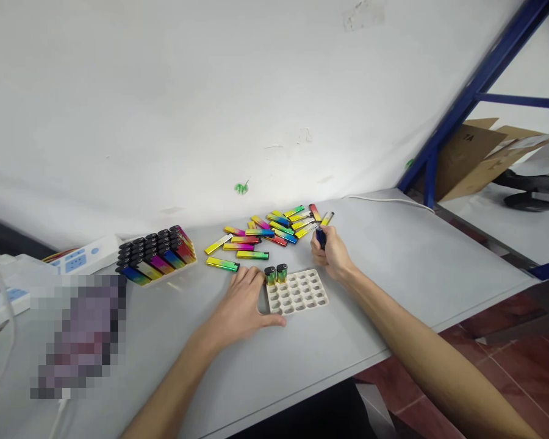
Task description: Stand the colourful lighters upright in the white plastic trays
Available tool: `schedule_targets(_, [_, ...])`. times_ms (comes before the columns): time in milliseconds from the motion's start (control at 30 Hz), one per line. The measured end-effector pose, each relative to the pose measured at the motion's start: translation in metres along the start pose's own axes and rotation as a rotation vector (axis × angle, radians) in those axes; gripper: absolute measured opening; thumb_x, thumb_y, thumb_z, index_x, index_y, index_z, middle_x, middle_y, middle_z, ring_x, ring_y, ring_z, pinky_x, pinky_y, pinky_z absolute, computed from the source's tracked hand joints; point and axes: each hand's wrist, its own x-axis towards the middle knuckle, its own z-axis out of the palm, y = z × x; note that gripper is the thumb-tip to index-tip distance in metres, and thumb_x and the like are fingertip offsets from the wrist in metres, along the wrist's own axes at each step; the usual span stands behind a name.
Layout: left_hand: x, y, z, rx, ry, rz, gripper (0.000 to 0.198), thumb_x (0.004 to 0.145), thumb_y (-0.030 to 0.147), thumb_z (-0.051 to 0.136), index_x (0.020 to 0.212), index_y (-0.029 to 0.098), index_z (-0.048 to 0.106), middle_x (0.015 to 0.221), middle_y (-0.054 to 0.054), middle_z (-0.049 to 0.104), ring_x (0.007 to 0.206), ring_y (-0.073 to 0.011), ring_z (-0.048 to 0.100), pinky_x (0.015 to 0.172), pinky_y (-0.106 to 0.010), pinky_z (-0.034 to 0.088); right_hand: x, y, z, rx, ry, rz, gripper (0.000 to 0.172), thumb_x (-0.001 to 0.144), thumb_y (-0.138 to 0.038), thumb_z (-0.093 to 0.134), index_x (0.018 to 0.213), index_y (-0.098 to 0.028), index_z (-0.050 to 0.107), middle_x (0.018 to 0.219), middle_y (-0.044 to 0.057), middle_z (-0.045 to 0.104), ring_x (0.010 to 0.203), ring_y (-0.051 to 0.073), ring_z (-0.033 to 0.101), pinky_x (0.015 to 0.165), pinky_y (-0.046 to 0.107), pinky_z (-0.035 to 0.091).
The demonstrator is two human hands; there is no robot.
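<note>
Head view shows the left hand (241,303) open, thumb spread, curved about the left side and near left corner of a pale pocketed tray (303,294); whether it presses on the tray or only lies against it, I cannot tell. The right hand (331,251) is closed around a dark blue lighter (321,236), mostly hidden by the fingers, just beyond the tray's far right corner. Two upright lighters (282,274) stand side by side at the far left of the tray, close to the left fingertips, and most pockets are bare. That closeness looks like the main risk: a small slip of the left fingers could tilt or topple the pair, which have no neighbours in front to brace them. If the left hand bears lightly, a push from the right could slide or turn the tray on the smooth grey table (443,268). A lighter brought in at a slant might catch a pocket's rim instead of seating. Behind the tray, the loose lighters (259,232) overlap at odd angles, so picking one could drag others along; the yellow-green lighter (220,263) lies just beside the left fingertips and could easily be nudged.
</note>
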Motion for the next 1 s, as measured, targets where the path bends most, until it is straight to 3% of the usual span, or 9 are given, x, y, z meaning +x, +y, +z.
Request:
schedule_targets(167, [0.000, -0.001, 0.000, -0.001, -0.007, 0.004, 0.073, 0.060, 0.075, 0.074, 0.104, 0.020, 0.056, 0.115, -0.010, 0.055, 0.112, -0.0338, 0.046, 0.097, -0.049, 0.042, -0.001, 0.000, 0.001, -0.006, 0.007, -0.017, 0.050, 0.093, -0.052, 0.039, 0.053, -0.022, 0.036, 0.044, -0.007, 0.018, 0.040, 0.007, 0.009, 0.039, 0.024, 0.008])
schedule_targets(333, [0.000, -0.001, 0.000, 0.001, -0.007, 0.004, 0.073, 0.061, 0.075, 0.074, 0.104, 0.020, 0.056, 0.115, -0.010, 0.055, 0.112, -0.0336, 0.046, 0.099, -0.050, 0.041, -0.003, -0.002, 0.002, 0.001, 0.002, -0.010, 0.057, 0.091, -0.065, 0.041, 0.054, -0.022, 0.036, 0.045, -0.007, 0.018, 0.040, 0.007, 0.010, 0.039, 0.023, 0.008])
schedule_targets(567, [-0.001, 0.002, -0.002, 0.004, -0.013, -0.007, 0.072, 0.061, 0.074, 0.074, 0.105, 0.020, 0.056, 0.115, -0.010, 0.055, 0.113, -0.0341, 0.046, 0.097, -0.048, 0.043, -0.002, 0.000, 0.002, -0.033, 0.013, -0.017, 0.051, 0.095, -0.047, 0.037, 0.051, -0.022, 0.034, 0.043, -0.007, 0.018, 0.039, 0.007, 0.009, 0.040, 0.024, 0.008])
schedule_targets(700, [-0.001, 0.003, -0.003, 0.005, -0.021, -0.012, 0.072, 0.062, 0.074, 0.074, 0.106, 0.020, 0.056, 0.116, -0.010, 0.054, 0.114, -0.0345, 0.046, 0.099, -0.048, 0.041, -0.001, 0.003, 0.001, -0.067, 0.024, -0.045, 0.051, 0.095, -0.053, 0.037, 0.054, -0.022, 0.039, 0.045, -0.007, 0.020, 0.040, 0.008, 0.012, 0.040, 0.025, 0.010])
schedule_targets(833, [-0.001, 0.003, -0.003, 0.002, -0.019, -0.012, 0.070, 0.062, 0.074, 0.074, 0.102, 0.020, 0.056, 0.115, -0.010, 0.055, 0.112, -0.0343, 0.047, 0.097, -0.049, 0.042, 0.000, 0.008, -0.001, -0.205, 0.006, -0.256, 0.050, 0.096, -0.060, 0.035, 0.072, -0.021, 0.055, 0.053, -0.004, 0.037, 0.045, 0.011, 0.032, 0.045, 0.025, 0.027])
schedule_targets(900, [-0.001, 0.003, -0.002, 0.000, -0.018, -0.005, 0.069, 0.061, 0.074, 0.074, 0.101, 0.020, 0.056, 0.115, -0.010, 0.055, 0.112, -0.0343, 0.047, 0.098, -0.050, 0.042, -0.001, 0.009, -0.001, -0.283, -0.024, -0.378, 0.044, 0.096, -0.057, 0.039, 0.080, -0.020, 0.058, 0.063, -0.001, 0.050, 0.058, 0.013, 0.047, 0.057, 0.026, 0.039])
schedule_targets(1000, [-0.001, 0.003, -0.002, 0.000, -0.002, 0.007, 0.069, 0.062, 0.073, 0.074, 0.103, 0.020, 0.057, 0.117, -0.011, 0.056, 0.113, -0.0344, 0.047, 0.098, -0.050, 0.042, -0.003, 0.008, 0.000, -0.404, -0.098, -0.420, 0.032, 0.091, -0.052, 0.056, 0.087, -0.021, 0.059, 0.077, 0.001, 0.063, 0.075, 0.016, 0.056, 0.070, 0.027, 0.044])
